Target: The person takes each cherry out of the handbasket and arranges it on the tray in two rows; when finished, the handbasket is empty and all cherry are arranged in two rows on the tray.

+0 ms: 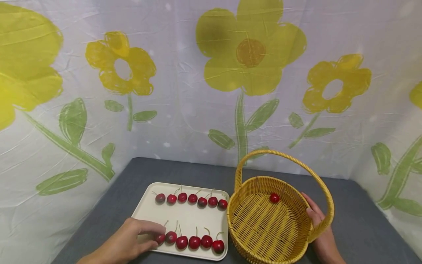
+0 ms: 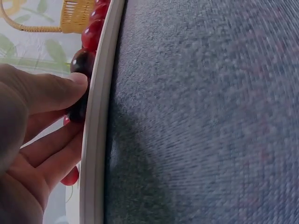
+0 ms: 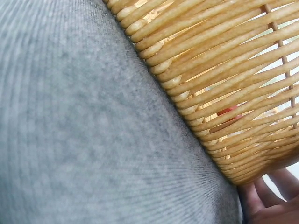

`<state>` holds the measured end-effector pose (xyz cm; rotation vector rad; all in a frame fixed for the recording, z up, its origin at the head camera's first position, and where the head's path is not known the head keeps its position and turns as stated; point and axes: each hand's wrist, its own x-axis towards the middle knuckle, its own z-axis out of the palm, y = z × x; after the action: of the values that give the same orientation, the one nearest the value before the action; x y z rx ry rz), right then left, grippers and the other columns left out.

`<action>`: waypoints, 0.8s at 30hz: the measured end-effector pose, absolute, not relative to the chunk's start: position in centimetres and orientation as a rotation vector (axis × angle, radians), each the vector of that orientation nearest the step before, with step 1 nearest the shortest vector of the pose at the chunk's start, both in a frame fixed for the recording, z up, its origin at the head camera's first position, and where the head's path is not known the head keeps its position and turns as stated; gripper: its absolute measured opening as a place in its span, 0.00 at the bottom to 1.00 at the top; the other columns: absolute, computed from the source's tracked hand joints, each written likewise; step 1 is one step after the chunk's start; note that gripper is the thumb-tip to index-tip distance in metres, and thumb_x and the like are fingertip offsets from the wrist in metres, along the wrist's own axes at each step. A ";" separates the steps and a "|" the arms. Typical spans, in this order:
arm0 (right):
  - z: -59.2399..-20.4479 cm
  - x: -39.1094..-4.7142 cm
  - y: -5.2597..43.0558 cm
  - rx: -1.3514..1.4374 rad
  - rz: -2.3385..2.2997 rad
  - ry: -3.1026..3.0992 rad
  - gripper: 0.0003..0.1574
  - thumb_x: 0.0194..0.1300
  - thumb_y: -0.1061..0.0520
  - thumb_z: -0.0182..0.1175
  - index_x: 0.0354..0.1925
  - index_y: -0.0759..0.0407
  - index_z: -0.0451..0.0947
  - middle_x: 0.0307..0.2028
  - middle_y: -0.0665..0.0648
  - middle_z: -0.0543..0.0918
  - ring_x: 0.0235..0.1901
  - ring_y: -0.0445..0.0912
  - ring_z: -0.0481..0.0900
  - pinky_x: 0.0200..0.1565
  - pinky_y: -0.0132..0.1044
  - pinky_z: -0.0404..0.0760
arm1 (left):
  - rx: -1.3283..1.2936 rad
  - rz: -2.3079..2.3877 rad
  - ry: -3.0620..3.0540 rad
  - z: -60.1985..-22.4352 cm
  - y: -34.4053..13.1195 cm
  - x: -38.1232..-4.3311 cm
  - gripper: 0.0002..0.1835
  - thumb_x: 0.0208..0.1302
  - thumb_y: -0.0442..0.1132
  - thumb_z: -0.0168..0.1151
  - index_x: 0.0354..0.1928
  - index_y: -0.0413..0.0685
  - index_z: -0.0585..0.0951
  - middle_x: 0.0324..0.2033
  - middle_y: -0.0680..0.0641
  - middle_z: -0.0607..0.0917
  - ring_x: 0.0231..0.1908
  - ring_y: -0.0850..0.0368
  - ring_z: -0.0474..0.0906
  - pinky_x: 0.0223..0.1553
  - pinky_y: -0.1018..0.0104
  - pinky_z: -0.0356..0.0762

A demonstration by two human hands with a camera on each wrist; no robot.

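My left hand (image 1: 133,238) pinches the leftmost cherry (image 1: 160,239) of the near row between thumb and fingers. That cherry touches the cream tray (image 1: 184,222); the left wrist view shows a dark cherry (image 2: 80,109) at the thumb. More red cherries with stems, such as this one (image 1: 194,242), continue the near row, and several others (image 1: 192,198) line the far side. My right hand (image 1: 319,223) rests against the outer right wall of a yellow woven basket (image 1: 273,231), its fingers partly hidden by the basket. One cherry (image 1: 274,198) lies inside at the back.
The basket's tall arched handle (image 1: 287,154) rises over its right and back side. The basket stands right beside the tray on a grey cloth-covered table (image 1: 197,170). A flower-printed curtain (image 1: 178,110) hangs behind the table and along its sides.
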<state>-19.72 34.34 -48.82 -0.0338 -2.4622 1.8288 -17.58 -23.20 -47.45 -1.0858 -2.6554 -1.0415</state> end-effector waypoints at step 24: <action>-48.8 -19.7 34.2 -0.035 1.849 -2.438 0.40 0.93 0.41 0.31 0.90 0.57 0.45 0.86 0.69 0.52 0.60 0.11 0.66 0.55 0.14 0.76 | -1.123 -1.986 -2.498 -40.5 -14.1 -18.7 0.23 0.76 0.37 0.71 0.70 0.48 0.84 0.63 0.41 0.89 0.62 0.56 0.89 0.64 0.67 0.84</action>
<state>-19.70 34.24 -48.84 -0.0353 -2.4379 1.8490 -18.69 -14.05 -40.53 -1.1232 -2.4976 -1.9862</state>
